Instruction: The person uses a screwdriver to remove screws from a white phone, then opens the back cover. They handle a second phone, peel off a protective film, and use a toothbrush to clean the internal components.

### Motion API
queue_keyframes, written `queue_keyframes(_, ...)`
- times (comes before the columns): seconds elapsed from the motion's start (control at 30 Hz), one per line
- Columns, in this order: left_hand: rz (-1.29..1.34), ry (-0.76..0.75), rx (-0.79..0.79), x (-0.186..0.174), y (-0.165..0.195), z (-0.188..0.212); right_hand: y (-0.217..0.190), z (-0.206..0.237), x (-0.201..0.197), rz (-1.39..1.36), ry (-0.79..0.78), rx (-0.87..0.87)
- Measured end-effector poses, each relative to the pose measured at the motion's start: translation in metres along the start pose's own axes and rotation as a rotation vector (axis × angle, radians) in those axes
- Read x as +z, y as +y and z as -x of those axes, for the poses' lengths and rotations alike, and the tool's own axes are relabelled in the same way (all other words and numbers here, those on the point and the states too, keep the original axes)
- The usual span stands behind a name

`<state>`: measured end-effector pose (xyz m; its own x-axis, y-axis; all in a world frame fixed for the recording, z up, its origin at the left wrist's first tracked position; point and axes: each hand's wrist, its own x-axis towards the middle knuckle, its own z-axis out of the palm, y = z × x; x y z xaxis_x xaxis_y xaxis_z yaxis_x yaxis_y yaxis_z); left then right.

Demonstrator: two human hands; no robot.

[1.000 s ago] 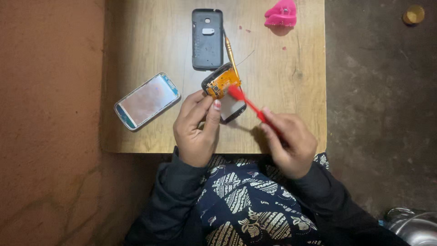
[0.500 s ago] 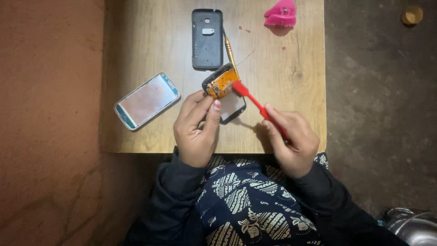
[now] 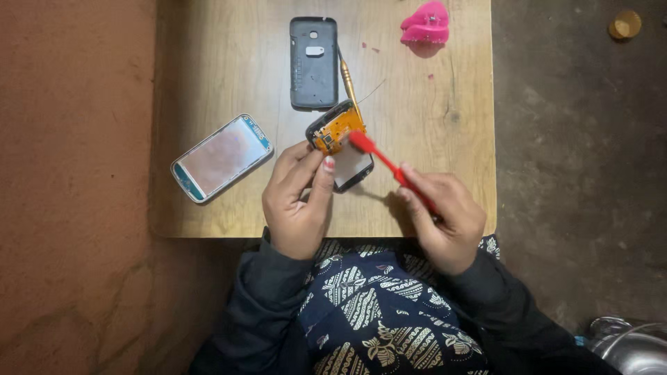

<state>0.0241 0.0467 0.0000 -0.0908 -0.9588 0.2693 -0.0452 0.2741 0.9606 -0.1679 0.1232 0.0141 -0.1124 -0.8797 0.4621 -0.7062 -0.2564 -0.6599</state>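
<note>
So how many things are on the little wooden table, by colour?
Red: 1, brush
Pink: 1, plastic piece
Dark grey: 1, phone back cover
Orange: 1, opened phone
White-blue: 1, phone front panel
Brass: 1, tool
Total: 6

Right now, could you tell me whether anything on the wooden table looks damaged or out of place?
The small phone under the left hand lies opened, its orange circuit board exposed beneath the red brush in the right hand. Its dark grey back cover lies apart, and pink crumbs are scattered near the pink object.
</note>
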Motion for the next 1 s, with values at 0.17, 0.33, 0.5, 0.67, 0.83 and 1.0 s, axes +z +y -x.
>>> queue_keyframes(0.17, 0.003, -0.011, 0.000, -0.0015, 0.0004, -0.0007, -0.0006, -0.0016, -0.0012, 0.013, -0.081, -0.070)
queue_keyframes(0.33, 0.013, -0.007, 0.004, -0.0003, 0.0022, -0.0007, -0.0014, -0.0019, -0.0005, -0.029, -0.003, 0.034)
queue_keyframes(0.5, -0.046, -0.011, 0.044, -0.0023, 0.0031, -0.0024, -0.0013, -0.0028, -0.0007, -0.005, -0.054, -0.030)
queue_keyframes(0.67, -0.012, -0.013, 0.038, -0.0021, 0.0032, -0.0007, -0.0025, -0.0038, -0.0022, 0.014, -0.040, -0.023)
queue_keyframes(0.83, 0.005, 0.001, -0.022, 0.0003, 0.0022, -0.0011, -0.0052, -0.0049, -0.0022, -0.023, -0.003, 0.064)
queue_keyframes(1.0, 0.020, 0.006, -0.034, 0.0010, 0.0021, -0.0014, -0.0063, -0.0034, -0.0029, 0.090, 0.040, 0.095)
